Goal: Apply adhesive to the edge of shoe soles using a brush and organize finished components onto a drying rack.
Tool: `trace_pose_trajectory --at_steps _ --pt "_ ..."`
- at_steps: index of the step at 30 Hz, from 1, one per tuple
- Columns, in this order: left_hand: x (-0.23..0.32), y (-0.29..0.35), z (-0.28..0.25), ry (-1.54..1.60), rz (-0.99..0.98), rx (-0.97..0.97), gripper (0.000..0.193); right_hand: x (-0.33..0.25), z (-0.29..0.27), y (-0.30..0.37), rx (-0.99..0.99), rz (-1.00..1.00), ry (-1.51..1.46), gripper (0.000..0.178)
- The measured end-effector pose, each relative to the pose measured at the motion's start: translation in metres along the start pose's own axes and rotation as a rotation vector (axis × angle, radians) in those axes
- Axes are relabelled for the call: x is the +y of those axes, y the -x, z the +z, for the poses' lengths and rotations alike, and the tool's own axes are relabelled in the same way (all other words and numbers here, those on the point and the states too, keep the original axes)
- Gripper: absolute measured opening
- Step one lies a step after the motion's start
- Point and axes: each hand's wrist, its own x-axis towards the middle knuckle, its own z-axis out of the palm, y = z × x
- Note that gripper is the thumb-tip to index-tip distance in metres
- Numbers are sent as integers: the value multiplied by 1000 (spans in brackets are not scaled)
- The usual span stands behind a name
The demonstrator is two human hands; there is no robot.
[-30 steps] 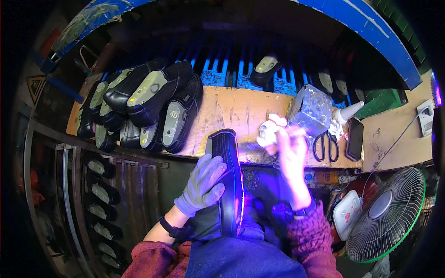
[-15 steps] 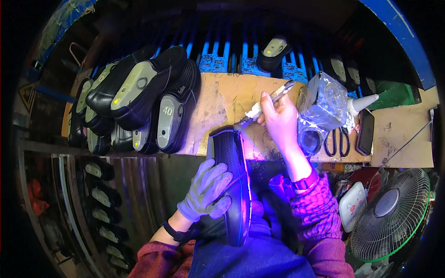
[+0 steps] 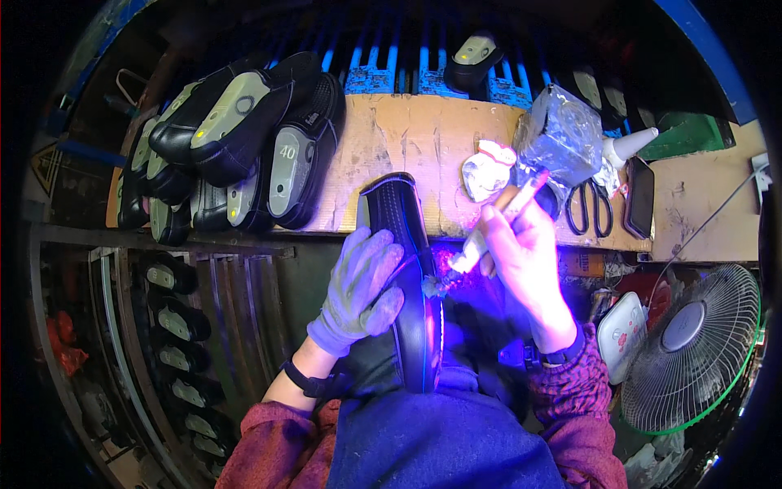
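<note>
A black shoe (image 3: 393, 208) stands lengthwise before my body, its far end over the edge of the cardboard-covered bench. My left hand (image 3: 358, 285), in a pale glove, is closed round the shoe's left side with its thumb across the upper. In my bare right hand (image 3: 521, 240) is a brush (image 3: 472, 248) with a white-crusted handle, slanting down to the left. Its dark bristles meet the right side of the shoe, about halfway along. Violet light falls on the brush and right hand, and a pale line runs along the shoe's lower right edge.
Several black shoes (image 3: 236, 122) with grey soles are piled at the bench's left. Right of centre are a white-crusted lump (image 3: 487, 169), a smeared metal can (image 3: 562, 134), scissors (image 3: 589, 210) and a dark phone-like slab (image 3: 639, 198). A fan (image 3: 688, 342) stands lower right; racked shoes (image 3: 179, 318), lower left.
The brush has moved from the shoe's far end down its right side toward me, with my right hand following. My left hand still holds the shoe, which sits slightly higher in view.
</note>
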Motion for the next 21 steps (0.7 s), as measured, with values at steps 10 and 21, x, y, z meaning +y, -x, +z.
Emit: trace_pose_trajectory --at_steps 10,21 --pt "7 -10 1 -166 86 44 38 -36 -7 67 -81 -338 91 17" --pt "12 -55 -41 8 -7 -19 76 -73 -31 60 -456 -1016 287 32"
